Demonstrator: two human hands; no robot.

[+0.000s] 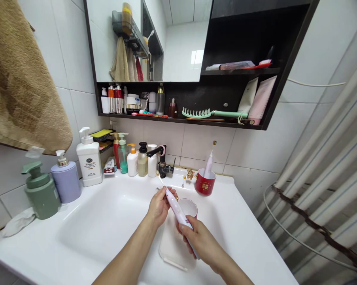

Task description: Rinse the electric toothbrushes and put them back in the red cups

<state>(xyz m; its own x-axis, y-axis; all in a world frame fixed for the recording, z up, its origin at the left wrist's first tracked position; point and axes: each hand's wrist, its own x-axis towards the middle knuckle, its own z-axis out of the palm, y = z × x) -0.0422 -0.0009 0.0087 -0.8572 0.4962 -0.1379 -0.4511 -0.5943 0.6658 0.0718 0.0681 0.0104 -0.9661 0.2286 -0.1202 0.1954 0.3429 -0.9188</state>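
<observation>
Over the sink [107, 221] I hold a pale pink electric toothbrush [176, 206] at a slant, its thin brush head pointing up toward the faucet. My right hand [196, 237] wraps round the lower part of the handle. Near the top of the handle, the fingers of my left hand [160, 206] close on the toothbrush; some of them are hidden behind it. Just behind it stands a cup [189, 206] with a white inside, partly covered by my right hand. Beneath my hands a white tray-like piece [172, 249] lies in the basin.
A black faucet [163, 164] rises at the back. Right of it, a red cup [205, 184] holds another pale toothbrush [208, 165]. Several pump bottles, including a green one [42, 194], line the left rim. A dark mirror cabinet [234, 95] overhangs the sink; pipes [311, 190] run at right.
</observation>
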